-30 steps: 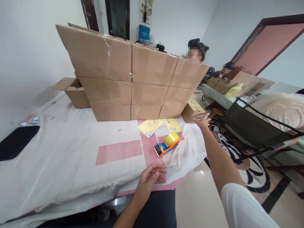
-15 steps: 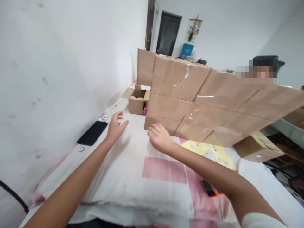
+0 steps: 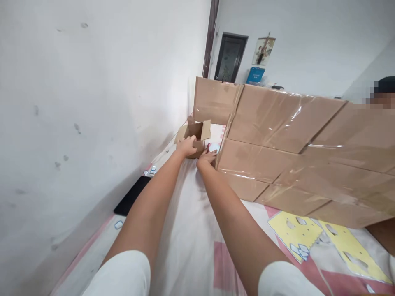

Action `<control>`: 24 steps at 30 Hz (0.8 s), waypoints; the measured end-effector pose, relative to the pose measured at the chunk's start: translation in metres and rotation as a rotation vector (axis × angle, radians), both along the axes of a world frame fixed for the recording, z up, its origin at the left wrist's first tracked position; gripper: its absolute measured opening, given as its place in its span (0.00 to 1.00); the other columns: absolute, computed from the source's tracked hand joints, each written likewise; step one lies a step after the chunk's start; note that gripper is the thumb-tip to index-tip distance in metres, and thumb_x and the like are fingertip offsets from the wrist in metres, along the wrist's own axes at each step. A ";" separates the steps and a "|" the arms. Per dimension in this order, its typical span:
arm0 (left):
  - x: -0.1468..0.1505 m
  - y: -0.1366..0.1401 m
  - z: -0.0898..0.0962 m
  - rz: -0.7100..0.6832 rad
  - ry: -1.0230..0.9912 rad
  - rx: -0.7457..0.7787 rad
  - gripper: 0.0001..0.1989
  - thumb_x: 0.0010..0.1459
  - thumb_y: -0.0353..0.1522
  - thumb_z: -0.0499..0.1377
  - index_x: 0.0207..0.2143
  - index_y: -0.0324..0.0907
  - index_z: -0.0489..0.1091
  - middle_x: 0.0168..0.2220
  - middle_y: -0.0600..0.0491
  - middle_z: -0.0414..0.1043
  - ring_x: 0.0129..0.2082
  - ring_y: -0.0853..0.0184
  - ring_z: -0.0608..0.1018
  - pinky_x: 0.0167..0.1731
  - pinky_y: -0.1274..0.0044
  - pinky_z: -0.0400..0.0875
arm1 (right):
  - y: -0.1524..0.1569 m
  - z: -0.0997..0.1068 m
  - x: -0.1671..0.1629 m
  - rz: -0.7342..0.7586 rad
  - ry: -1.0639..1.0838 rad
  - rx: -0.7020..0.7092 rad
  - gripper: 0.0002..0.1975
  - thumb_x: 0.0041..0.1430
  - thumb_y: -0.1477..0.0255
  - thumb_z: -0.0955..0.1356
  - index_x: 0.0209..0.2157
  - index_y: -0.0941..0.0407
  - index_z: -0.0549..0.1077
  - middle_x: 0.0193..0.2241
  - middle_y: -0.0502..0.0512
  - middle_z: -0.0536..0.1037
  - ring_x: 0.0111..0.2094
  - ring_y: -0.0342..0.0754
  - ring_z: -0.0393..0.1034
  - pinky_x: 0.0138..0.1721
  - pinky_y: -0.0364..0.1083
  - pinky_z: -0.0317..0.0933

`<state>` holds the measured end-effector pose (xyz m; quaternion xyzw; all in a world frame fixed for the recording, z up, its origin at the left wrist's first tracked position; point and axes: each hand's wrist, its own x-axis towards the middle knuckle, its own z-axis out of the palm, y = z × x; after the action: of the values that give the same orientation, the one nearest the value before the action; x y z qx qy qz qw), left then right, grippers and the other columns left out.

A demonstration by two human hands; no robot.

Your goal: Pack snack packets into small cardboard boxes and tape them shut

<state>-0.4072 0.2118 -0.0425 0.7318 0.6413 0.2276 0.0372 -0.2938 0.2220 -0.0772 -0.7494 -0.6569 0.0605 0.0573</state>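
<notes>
A small open cardboard box (image 3: 200, 149) stands on the bed by the wall, flaps spread. My left hand (image 3: 187, 146) lies over its front left edge, fingers curled on the front wall. In the narrow gap between this box and the large cardboard panel, my right hand (image 3: 206, 157) has its fingers bent against a small pink and pale-blue item (image 3: 214, 147). The hand partly covers that item, so its kind cannot be made out. Only part of the box's inside shows.
A tall taped cardboard panel (image 3: 268, 119) spans the middle and right. A black phone-like slab (image 3: 131, 197) lies by the white wall (image 3: 92, 102) at left. The bed sheet (image 3: 191, 230) carries pink and yellow patterns. Another person's head (image 3: 384, 92) shows beyond the panel.
Both hands have reached forward, the left onto the small box and the right to the item beside it. The view has shifted left, and the box's right flap now stands higher.
</notes>
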 end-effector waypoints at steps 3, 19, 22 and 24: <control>-0.011 -0.022 -0.002 0.033 0.035 0.004 0.14 0.50 0.31 0.63 0.42 0.43 0.70 0.45 0.44 0.78 0.51 0.48 0.74 0.57 0.54 0.54 | -0.002 -0.013 -0.002 -0.109 0.068 0.084 0.28 0.70 0.75 0.58 0.70 0.62 0.55 0.64 0.78 0.62 0.63 0.65 0.62 0.58 0.71 0.57; -0.026 -0.219 -0.031 0.046 -0.134 0.542 0.05 0.57 0.35 0.58 0.29 0.45 0.65 0.27 0.52 0.72 0.35 0.59 0.75 0.53 0.64 0.62 | 0.011 0.004 -0.023 -0.237 0.164 0.241 0.35 0.66 0.69 0.64 0.67 0.75 0.54 0.60 0.89 0.62 0.62 0.65 0.60 0.59 0.63 0.54; -0.042 -0.220 -0.028 0.087 -0.135 0.508 0.06 0.56 0.37 0.58 0.29 0.45 0.65 0.27 0.51 0.71 0.33 0.59 0.74 0.48 0.65 0.65 | 0.007 0.005 -0.036 -0.182 0.117 0.219 0.36 0.64 0.66 0.68 0.65 0.75 0.58 0.60 0.89 0.62 0.62 0.70 0.60 0.58 0.64 0.56; -0.052 -0.228 -0.020 0.074 -0.140 0.473 0.07 0.55 0.37 0.58 0.28 0.45 0.64 0.26 0.52 0.70 0.31 0.60 0.73 0.44 0.67 0.66 | 0.000 0.009 -0.043 -0.092 0.094 0.200 0.32 0.66 0.64 0.67 0.63 0.71 0.62 0.60 0.84 0.64 0.61 0.68 0.62 0.57 0.63 0.60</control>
<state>-0.4589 -0.0160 -0.0622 0.6787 0.5922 0.4228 -0.0994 -0.3363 0.2220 -0.0677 -0.7656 -0.6212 0.0272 0.1653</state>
